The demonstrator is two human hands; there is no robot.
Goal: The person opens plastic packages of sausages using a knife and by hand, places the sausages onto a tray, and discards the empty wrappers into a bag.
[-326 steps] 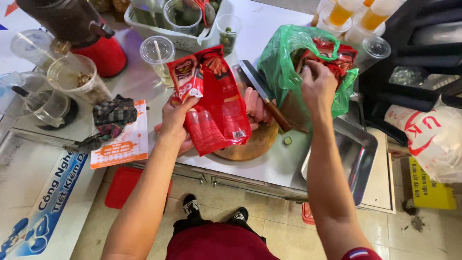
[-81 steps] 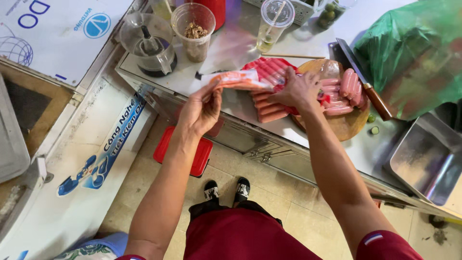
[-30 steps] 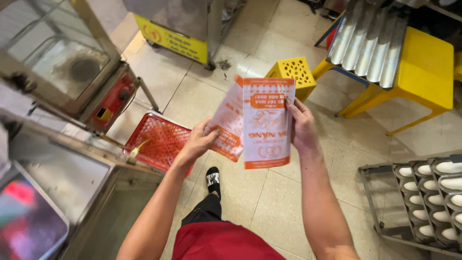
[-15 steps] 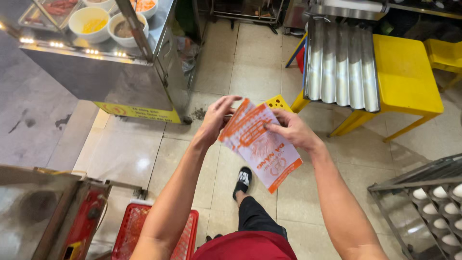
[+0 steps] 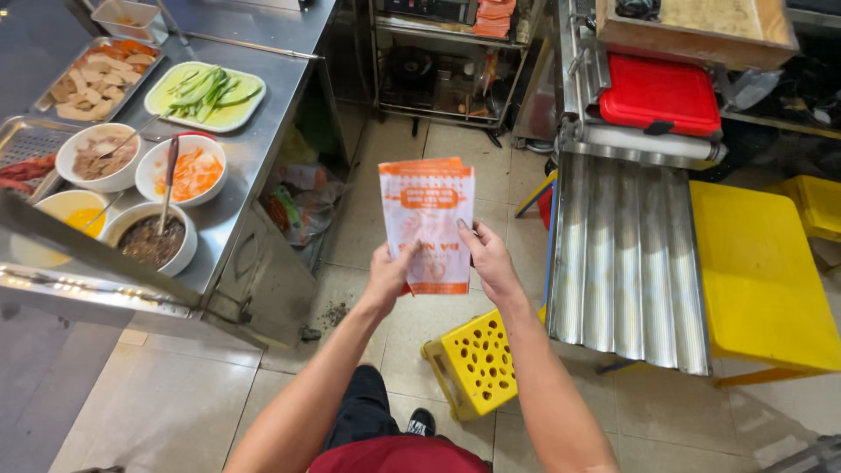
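Together — left hand [image 5: 388, 274], right hand [image 5: 491, 260] — around paper bags [image 5: 427, 215]

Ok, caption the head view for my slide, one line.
Both hands, left hand and right hand, hold up orange-and-white paper bags above a yellow stool, beside a steel counter of food bowls.

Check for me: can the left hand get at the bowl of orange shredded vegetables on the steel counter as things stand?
Probably not at once. The left hand grips the paper bags together with the right hand, so it is occupied. The bowl sits uncovered on the counter to the left, with only a utensil handle lying across it.
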